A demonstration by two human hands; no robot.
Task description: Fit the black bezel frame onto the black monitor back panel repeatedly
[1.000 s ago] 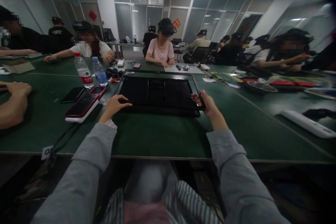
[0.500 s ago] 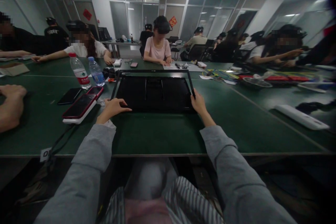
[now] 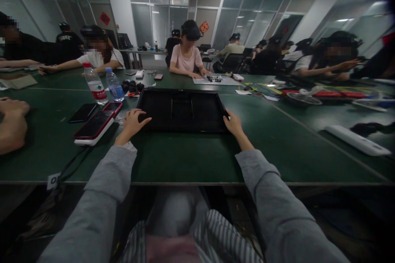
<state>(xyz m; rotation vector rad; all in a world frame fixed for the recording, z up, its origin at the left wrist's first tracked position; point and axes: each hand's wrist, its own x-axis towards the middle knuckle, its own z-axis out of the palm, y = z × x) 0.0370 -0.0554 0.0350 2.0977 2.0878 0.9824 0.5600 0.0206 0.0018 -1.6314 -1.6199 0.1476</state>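
A flat black rectangular panel (image 3: 182,109) with two thin upright strips near its middle lies on the green table in front of me. Its thin black rim frame (image 3: 182,90) now sits down around it, looking like a monitor bezel. At the left edge, my left hand (image 3: 132,124) grips the frame, thumb laid over the front left corner and fingers along the outer side. My right hand (image 3: 233,123) holds the right edge near the front corner, fingers closed around it. The fingertips under the rim are hidden.
To the left lie a red-edged phone on a white block (image 3: 94,127) and a dark phone (image 3: 82,113). Two plastic bottles (image 3: 115,85) stand behind them. A white power strip (image 3: 356,139) lies at right. A co-worker's hand (image 3: 12,125) rests at far left; others sit opposite.
The black frame, raised at its far side before, has come down flat onto the panel. My left hand has shifted slightly, its fingers now higher along the left edge.
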